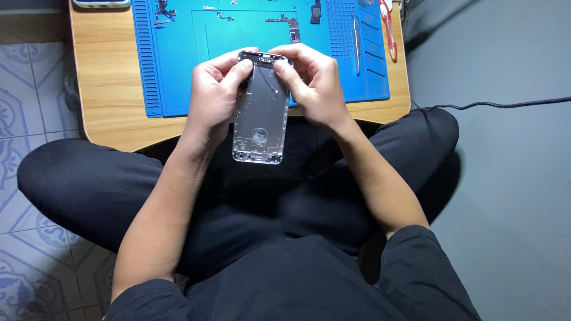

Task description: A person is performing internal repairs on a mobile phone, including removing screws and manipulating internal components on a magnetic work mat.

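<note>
A silver phone rear housing [260,119], emptied and with its inside facing up, is held over my lap near the table's front edge. My left hand [215,95] grips its upper left side, thumb on the top corner. My right hand [314,83] holds the upper right side, thumb and forefinger pinching at a thin dark flex cable near the top of the housing.
A blue repair mat [178,53] lies on a small wooden table [107,77], with a phone logic board [294,28], small parts, a metal tool [356,44] and red-handled tool [389,27]. A black cable [505,104] runs across the grey floor at right.
</note>
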